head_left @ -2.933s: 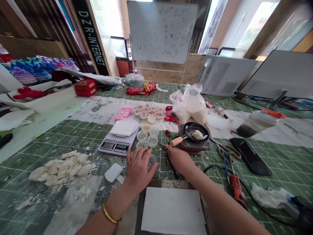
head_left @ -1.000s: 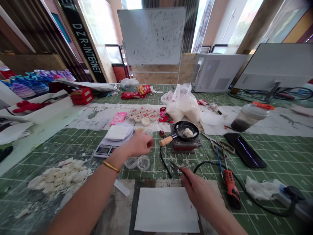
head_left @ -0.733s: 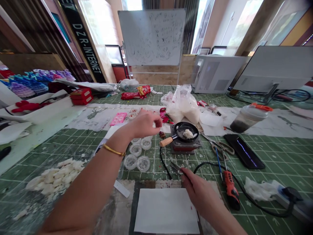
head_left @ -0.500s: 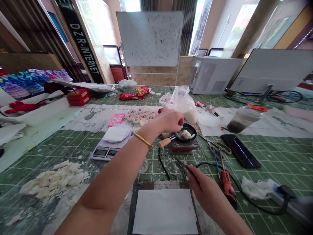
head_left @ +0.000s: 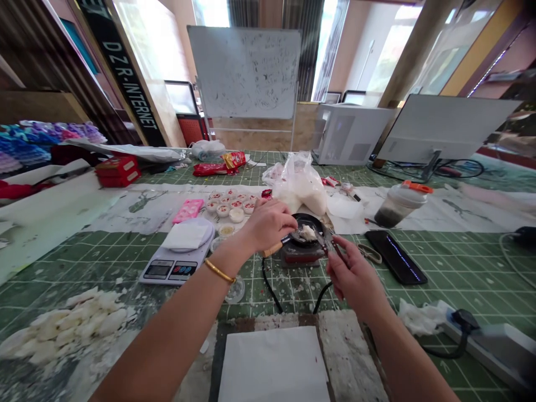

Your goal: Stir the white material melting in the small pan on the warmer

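A small black frying pan [head_left: 307, 218] with a wooden handle [head_left: 272, 249] sits on a little hot plate [head_left: 300, 260]. White flaky wax-like pieces [head_left: 309, 233] lie in the pan. My left hand [head_left: 274, 224] is over the handle side of the pan, its fingers pinched together at the rim; what they hold, if anything, is hidden. In my right hand [head_left: 354, 269] is a pair of slim dark tweezers [head_left: 331, 245], its tips reaching the pan's right side beside the white pieces.
A kitchen scale [head_left: 179, 251], several small filled cups [head_left: 237, 214] and a heap of white chunks [head_left: 75, 324] stand to the left. Behind the pan is a plastic bag of white material [head_left: 299, 187]. A white sheet [head_left: 274, 365] lies in front; a power strip [head_left: 486, 346] sits right.
My right hand has moved up and forward, bringing the tweezers from in front of the hot plate to the pan. My left hand has drawn slightly back toward the pan handle. The view has shifted.
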Demonstrator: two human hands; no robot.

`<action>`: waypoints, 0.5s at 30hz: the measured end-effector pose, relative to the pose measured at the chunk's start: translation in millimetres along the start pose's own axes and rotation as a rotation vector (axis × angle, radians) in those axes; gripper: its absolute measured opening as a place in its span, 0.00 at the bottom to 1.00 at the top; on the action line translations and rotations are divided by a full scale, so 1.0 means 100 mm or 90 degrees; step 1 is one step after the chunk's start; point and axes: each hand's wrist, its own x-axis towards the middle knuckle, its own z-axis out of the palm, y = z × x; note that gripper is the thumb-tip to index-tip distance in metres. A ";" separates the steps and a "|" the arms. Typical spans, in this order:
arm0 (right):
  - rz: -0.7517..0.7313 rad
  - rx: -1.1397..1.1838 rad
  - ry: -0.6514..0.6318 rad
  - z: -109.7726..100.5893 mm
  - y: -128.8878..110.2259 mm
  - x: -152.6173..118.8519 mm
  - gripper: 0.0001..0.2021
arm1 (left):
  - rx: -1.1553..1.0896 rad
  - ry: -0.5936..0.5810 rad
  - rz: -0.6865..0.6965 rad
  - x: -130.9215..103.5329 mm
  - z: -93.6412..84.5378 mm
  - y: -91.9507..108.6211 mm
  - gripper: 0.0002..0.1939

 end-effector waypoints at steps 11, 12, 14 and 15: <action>0.082 0.290 -0.092 0.13 -0.16 0.10 0.26 | 0.097 -0.033 0.080 -0.07 0.04 0.08 0.19; 0.083 0.296 -0.098 0.13 -0.16 0.09 0.26 | 0.099 -0.034 0.075 -0.06 0.05 0.07 0.19; 0.083 0.303 -0.101 0.13 -0.15 0.08 0.27 | 0.103 -0.035 0.062 -0.03 0.08 0.06 0.18; 0.084 0.302 -0.101 0.12 -0.14 0.07 0.27 | 0.103 -0.035 0.054 -0.01 0.09 0.05 0.17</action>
